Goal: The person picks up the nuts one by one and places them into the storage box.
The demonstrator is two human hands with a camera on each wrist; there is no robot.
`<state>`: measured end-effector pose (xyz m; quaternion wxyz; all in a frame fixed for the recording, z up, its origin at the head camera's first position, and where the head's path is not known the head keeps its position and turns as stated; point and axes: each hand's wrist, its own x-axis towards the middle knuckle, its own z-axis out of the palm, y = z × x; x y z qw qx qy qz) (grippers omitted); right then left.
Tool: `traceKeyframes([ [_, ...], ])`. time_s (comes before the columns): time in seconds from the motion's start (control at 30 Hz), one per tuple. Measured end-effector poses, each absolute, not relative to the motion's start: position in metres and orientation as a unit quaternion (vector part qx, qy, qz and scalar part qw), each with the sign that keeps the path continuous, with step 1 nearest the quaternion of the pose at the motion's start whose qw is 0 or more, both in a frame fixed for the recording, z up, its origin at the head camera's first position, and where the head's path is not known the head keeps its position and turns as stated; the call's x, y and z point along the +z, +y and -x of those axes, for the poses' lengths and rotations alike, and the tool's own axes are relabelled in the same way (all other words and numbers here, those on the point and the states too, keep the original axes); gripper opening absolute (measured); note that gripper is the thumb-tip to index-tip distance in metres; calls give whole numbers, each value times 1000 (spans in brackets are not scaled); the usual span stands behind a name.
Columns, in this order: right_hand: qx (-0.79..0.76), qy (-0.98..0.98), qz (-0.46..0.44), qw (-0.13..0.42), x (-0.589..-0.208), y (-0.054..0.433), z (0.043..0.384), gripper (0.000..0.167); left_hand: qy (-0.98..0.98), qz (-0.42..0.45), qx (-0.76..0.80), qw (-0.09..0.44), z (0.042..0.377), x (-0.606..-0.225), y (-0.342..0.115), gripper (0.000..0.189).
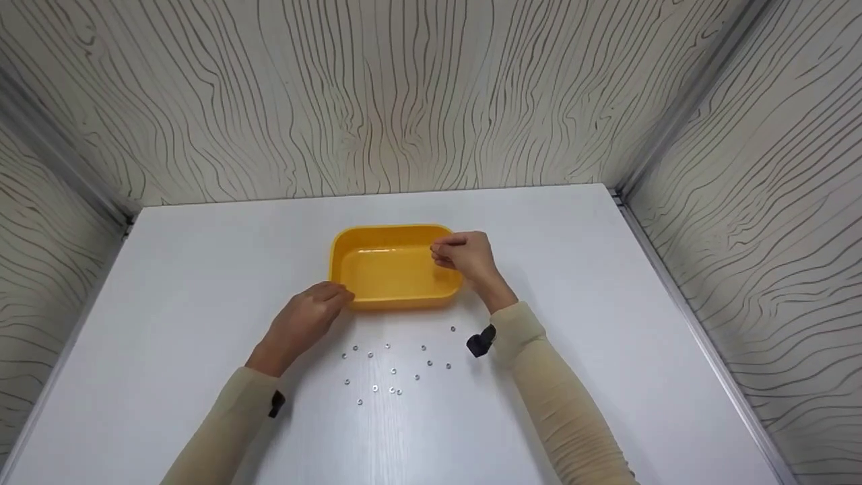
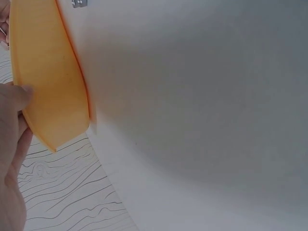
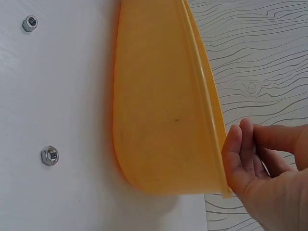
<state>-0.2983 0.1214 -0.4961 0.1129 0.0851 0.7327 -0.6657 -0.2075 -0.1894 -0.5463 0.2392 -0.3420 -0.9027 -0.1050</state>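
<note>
I am watching the yellow tray (image 1: 397,304) sitting on the white table (image 1: 552,269), with metal nuts (image 1: 393,371) lying scattered on its near side. The left hand (image 1: 303,323) is pinching the tray's near left corner; the right hand (image 1: 471,254) is holding its fingers bent together over the right end, and I cannot tell whether anything is sitting between them. I am worrying that a tug from the left hand could tip the tray, or that anything released so near the rim could bounce out. The left wrist view is showing a thumb (image 2: 23,95) lying against the outer wall, which the head view is hiding; the right wrist view is revealing two nuts' hexagonal sides, while only the head view is showing the tray's floor.
</note>
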Motion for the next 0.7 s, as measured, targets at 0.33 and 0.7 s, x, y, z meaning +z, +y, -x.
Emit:
traceKeyframes([
  [0.33, -666, 731, -101, 111, -499, 125, 296, 16, -903, 343, -101, 237, 206, -548, -188, 27],
  [0.7, -601, 790, -23, 118, -484, 141, 273, 16, -904, 340, -104, 237, 206, -547, -190, 28],
])
